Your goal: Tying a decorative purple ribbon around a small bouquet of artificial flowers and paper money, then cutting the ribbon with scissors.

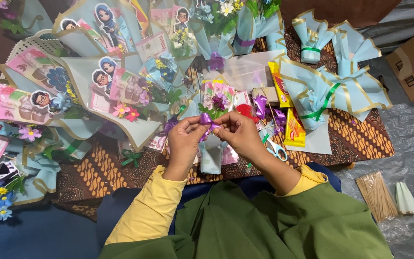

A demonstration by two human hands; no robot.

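Both hands, left hand (184,136) and right hand (238,133), pinch a shiny purple ribbon bow (208,121) mid-tie over the pale-blue paper-wrapped bouquet (212,144); looks like cinching needs steady tension.

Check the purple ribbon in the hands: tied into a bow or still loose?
Cannot tell. Both hands, left hand and right hand, pinch the purple ribbon; loops show, but fingers hide any knot.

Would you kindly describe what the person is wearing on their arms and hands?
Both arms wear loose yellow sleeves, pushed back so the forearms are bare. The left hand and right hand are bare: no gloves, rings or watch show. A green garment drapes below the sleeves.
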